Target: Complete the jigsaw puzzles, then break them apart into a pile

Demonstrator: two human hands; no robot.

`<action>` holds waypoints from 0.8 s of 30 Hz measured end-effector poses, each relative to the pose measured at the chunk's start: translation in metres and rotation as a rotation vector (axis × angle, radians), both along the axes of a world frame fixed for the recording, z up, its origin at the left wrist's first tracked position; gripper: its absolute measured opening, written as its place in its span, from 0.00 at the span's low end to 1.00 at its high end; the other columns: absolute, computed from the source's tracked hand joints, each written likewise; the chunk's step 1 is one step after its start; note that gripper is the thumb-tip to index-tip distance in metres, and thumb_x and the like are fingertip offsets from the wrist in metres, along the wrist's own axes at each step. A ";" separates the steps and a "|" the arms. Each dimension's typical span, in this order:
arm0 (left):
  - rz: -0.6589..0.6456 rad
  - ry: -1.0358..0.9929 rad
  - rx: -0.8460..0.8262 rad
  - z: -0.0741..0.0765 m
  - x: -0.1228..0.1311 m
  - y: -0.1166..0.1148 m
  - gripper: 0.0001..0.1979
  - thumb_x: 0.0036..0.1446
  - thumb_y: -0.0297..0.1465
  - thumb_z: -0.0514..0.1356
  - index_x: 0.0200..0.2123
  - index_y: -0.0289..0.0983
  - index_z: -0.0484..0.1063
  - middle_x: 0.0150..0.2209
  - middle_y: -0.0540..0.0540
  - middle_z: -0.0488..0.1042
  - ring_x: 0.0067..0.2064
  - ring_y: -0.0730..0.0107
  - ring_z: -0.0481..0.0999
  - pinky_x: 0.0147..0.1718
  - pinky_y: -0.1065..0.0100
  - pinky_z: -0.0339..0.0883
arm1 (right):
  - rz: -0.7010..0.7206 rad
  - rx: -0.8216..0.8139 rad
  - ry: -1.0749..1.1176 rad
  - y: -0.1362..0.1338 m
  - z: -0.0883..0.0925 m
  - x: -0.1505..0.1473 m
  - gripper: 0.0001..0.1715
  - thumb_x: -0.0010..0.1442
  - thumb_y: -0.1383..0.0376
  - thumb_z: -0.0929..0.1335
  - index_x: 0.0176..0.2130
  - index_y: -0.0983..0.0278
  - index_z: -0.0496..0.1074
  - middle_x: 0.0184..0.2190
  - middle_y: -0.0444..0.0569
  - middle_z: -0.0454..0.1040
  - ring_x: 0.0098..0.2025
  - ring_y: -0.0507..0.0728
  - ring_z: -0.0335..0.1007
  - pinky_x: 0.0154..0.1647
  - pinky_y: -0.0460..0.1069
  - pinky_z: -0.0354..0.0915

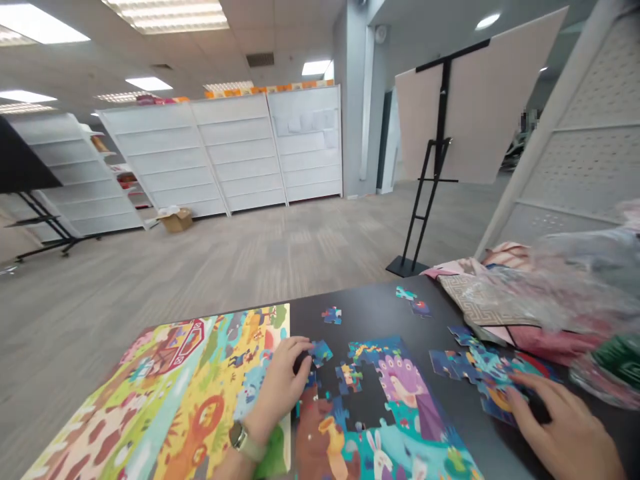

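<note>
My left hand (285,373), with a watch (245,440) on its wrist, reaches past the edge of a colourful animal picture board. Its thumb and fingertips close on a blue puzzle piece (321,352) beside the partly assembled puzzle (410,407). That puzzle shows a purple peacock, a rabbit and a brown bear around a gap of dark table. A loose multicoloured piece (350,377) lies at the gap's upper left. On the right, my right hand (560,420) pinches at an orange-and-blue puzzle piece (500,399) within a cluster of pieces (480,363); its fingers partly cover them.
The picture board (190,393) covers the left of the dark table (370,307). Loose pieces (332,315) lie near the far edge, with others (419,307) farther right. Plastic-wrapped bags (540,293) crowd the right side. Beyond stand a sign stand (425,193) and white shelves (235,153).
</note>
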State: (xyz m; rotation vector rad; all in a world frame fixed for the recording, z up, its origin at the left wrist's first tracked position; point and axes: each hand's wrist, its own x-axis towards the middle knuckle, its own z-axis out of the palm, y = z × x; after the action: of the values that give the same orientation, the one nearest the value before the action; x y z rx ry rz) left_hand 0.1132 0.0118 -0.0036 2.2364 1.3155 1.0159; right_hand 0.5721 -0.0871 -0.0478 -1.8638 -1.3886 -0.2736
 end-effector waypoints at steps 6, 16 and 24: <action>-0.117 -0.072 0.046 0.006 0.002 -0.002 0.09 0.65 0.26 0.54 0.43 0.40 0.74 0.46 0.43 0.76 0.50 0.59 0.74 0.51 0.55 0.69 | 0.636 -0.177 -0.051 0.070 0.080 -0.134 0.22 0.69 0.65 0.55 0.47 0.61 0.75 0.49 0.56 0.76 0.52 0.60 0.72 0.55 0.58 0.67; -0.233 -0.063 0.047 0.004 0.001 -0.001 0.10 0.63 0.24 0.54 0.39 0.40 0.74 0.38 0.46 0.76 0.42 0.62 0.74 0.42 0.60 0.69 | 0.856 -0.729 -0.187 0.211 0.081 -0.266 0.19 0.67 0.58 0.68 0.53 0.63 0.70 0.53 0.52 0.72 0.50 0.59 0.72 0.51 0.59 0.71; -0.249 -0.100 0.013 0.003 0.001 0.000 0.10 0.63 0.24 0.54 0.39 0.40 0.74 0.38 0.46 0.77 0.41 0.62 0.75 0.41 0.61 0.68 | 0.686 -0.706 0.136 0.184 0.090 -0.233 0.13 0.65 0.59 0.69 0.46 0.66 0.73 0.42 0.48 0.76 0.41 0.55 0.74 0.43 0.54 0.73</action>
State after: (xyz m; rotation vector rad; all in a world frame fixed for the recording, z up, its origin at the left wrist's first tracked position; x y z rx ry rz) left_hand 0.1141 0.0116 -0.0005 2.2574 0.9633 1.0308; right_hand 0.3387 0.0970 0.0424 -1.7208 -2.0864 0.7591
